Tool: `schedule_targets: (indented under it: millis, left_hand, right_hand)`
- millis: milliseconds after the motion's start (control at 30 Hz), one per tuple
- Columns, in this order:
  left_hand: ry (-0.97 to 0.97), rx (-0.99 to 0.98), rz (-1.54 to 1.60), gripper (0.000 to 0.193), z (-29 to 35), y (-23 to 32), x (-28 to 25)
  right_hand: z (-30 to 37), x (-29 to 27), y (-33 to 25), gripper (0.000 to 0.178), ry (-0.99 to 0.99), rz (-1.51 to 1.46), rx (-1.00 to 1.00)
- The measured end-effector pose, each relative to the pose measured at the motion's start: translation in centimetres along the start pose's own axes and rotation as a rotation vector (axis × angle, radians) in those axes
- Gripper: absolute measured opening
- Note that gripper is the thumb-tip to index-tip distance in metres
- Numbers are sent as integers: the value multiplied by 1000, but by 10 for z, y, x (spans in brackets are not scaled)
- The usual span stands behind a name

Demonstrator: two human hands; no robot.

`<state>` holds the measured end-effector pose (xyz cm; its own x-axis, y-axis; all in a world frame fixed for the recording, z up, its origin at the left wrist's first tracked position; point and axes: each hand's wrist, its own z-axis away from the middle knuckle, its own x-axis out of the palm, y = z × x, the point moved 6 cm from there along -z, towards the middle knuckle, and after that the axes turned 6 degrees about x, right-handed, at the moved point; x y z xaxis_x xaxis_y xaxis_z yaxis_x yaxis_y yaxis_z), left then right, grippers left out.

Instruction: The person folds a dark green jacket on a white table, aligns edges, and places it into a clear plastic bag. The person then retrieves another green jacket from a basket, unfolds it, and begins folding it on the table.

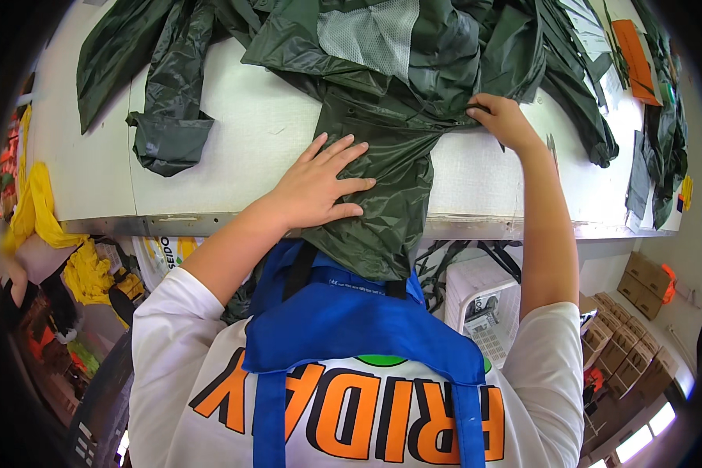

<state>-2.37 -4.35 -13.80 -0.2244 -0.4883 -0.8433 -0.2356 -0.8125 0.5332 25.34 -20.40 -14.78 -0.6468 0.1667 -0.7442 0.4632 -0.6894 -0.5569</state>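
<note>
A dark green waterproof garment (394,168) lies across the white table, its lower part hanging over the front edge toward my blue apron. My left hand (324,183) rests on this fabric, fingers spread and palm down. Farther to the right, my right hand (501,121) pinches a dark cord or fold at the garment's side, drawing the cloth into creases. Pale grey mesh lining (370,35) shows higher up on the garment. The exact end of what the right fingers grip is partly hidden.
A dark green sleeve (171,117) lies at the left. Scissors (552,148) lie beyond my right wrist. The metal table edge (210,225) runs in front of me. A white plastic crate (487,300) stands below, right. Yellow cloth (90,273) hangs at left; cardboard boxes (628,343) are stacked right.
</note>
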Motion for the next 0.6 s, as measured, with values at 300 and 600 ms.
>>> schedule_targets:
  millis: [300,600]
  left_hand:
    - [126,7,-149,57,-48,3,-4]
    - [127,5,-71,61,-42,-5,15]
  right_hand:
    - [46,4,-27,31,656,306,-230]
    - [29,66,-105,31,484,-199,-199]
